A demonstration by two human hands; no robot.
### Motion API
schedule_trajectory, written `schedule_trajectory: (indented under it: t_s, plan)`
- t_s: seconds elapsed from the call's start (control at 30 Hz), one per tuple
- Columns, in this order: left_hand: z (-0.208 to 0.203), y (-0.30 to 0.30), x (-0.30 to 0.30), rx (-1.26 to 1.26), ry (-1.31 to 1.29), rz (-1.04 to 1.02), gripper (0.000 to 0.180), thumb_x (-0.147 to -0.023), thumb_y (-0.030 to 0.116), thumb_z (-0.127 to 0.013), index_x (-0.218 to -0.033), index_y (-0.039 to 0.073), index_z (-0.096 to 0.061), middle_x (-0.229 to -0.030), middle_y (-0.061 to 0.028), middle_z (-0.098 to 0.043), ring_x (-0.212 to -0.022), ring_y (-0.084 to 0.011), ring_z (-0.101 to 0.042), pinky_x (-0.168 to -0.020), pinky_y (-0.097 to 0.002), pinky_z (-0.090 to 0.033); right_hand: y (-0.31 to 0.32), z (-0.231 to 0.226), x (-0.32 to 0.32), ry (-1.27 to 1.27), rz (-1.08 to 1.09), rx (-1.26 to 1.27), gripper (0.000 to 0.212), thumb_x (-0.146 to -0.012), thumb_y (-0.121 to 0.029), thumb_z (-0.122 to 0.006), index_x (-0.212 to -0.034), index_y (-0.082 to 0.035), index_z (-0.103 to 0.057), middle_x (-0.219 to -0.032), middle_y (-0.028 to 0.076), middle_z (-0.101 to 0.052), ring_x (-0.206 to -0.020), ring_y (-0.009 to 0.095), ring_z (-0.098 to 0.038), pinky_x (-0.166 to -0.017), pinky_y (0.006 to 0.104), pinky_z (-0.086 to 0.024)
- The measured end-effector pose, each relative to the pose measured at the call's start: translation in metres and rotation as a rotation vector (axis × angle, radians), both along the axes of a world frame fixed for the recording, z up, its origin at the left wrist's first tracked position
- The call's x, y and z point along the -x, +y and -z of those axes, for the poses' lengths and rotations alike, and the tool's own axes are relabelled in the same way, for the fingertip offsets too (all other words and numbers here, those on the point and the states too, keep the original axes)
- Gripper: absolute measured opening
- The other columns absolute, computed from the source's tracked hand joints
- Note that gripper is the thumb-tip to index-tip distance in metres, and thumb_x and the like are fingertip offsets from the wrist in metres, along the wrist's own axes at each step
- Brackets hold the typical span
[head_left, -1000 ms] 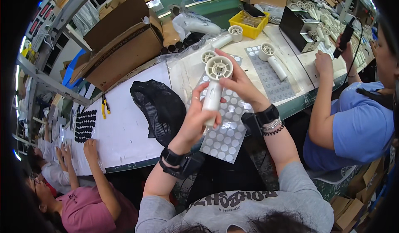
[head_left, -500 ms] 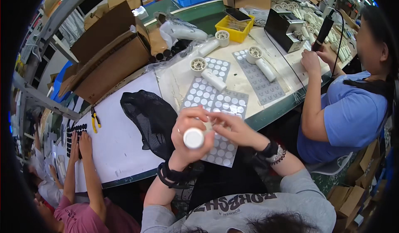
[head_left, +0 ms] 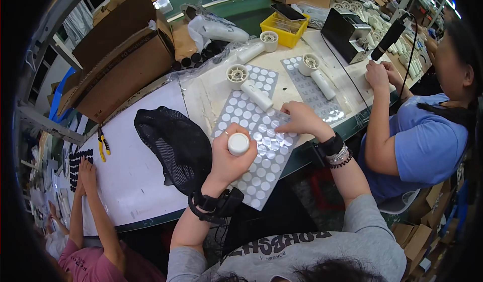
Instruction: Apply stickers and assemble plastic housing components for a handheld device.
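Note:
My left hand [head_left: 229,162] is closed around a white plastic cylinder [head_left: 238,144], its round end pointing up at me. Below it lies a sheet of round white stickers [head_left: 265,173], overlapping another such sheet [head_left: 232,112] behind. Over the right edge of the nearer sheet, my right hand [head_left: 303,119] has its fingers bent and their tips down at the stickers. Anything between those fingertips is too small to make out. Just beyond the hands, a white tube with a wheel-like end [head_left: 257,96] rests on the farther sheet.
A black mesh bag [head_left: 176,143] lies left of my left hand, with yellow-handled pliers [head_left: 103,145] farther left. Another white tubular part [head_left: 323,84] rests on a grey sheet. Behind are a yellow bin [head_left: 286,30] and a cardboard box [head_left: 118,65]. Co-workers sit on both sides.
My hands have moved apart. The left, still holding the cylinder, is slightly lower over the sheet; the right has gone from beside the cylinder up and right to the stickers.

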State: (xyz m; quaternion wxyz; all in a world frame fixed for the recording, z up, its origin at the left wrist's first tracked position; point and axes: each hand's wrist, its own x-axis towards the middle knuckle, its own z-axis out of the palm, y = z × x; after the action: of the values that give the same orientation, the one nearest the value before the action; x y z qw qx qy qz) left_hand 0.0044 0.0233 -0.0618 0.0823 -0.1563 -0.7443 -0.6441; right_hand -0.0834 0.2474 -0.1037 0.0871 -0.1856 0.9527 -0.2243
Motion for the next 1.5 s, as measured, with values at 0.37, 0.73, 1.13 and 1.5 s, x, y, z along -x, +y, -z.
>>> schedule_trajectory:
  t_s: [0.37,0.73,1.13,1.5]
  plan:
    - [-0.005,0.000,0.005,0.069,-0.153,-0.009,0.038,-0.073,0.005,-0.069,-0.110,0.000,-0.059,-0.098,-0.0094,-0.064,-0.089,-0.0124,-0.059,-0.078,-0.0252,-0.046,0.003,-0.058,-0.060,-0.154,-0.094,0.718,0.027,-0.081,-0.003,-0.059,-0.108,0.001,-0.058,-0.078,0.005,-0.064,-0.071,0.010,-0.059,-0.070,0.0245,-0.049]
    - [-0.018,-0.021,0.004,-0.376,-0.395,0.101,0.012,-0.076,0.005,-0.069,-0.083,0.000,-0.059,-0.068,-0.0024,-0.059,-0.052,-0.0061,-0.053,-0.046,-0.0202,-0.042,-0.037,-0.089,-0.071,-0.009,-0.257,0.744,0.038,-0.077,0.001,-0.059,-0.114,-0.006,-0.054,-0.082,0.009,-0.064,-0.075,0.017,-0.064,-0.073,0.0291,-0.050]
    - [-0.026,-0.031,0.017,-0.452,-0.853,0.339,0.021,-0.072,-0.001,-0.066,-0.089,-0.001,-0.054,-0.067,-0.0054,-0.057,-0.048,-0.0086,-0.052,-0.044,-0.0221,-0.039,-0.041,-0.084,-0.053,-0.022,-0.503,0.742,0.033,-0.076,0.002,-0.064,-0.108,-0.003,-0.060,-0.099,0.009,-0.064,-0.089,0.017,-0.063,-0.080,0.0287,-0.051]
    - [-0.032,-0.031,0.013,-0.258,-0.634,0.220,0.015,-0.074,0.008,-0.070,-0.081,0.000,-0.060,-0.067,-0.0051,-0.060,-0.048,-0.0074,-0.051,-0.046,-0.0196,-0.038,-0.044,-0.075,-0.054,-0.074,-0.364,0.748,0.034,-0.073,0.000,-0.068,-0.106,-0.003,-0.061,-0.093,0.009,-0.066,-0.084,0.016,-0.063,-0.076,0.0261,-0.049]
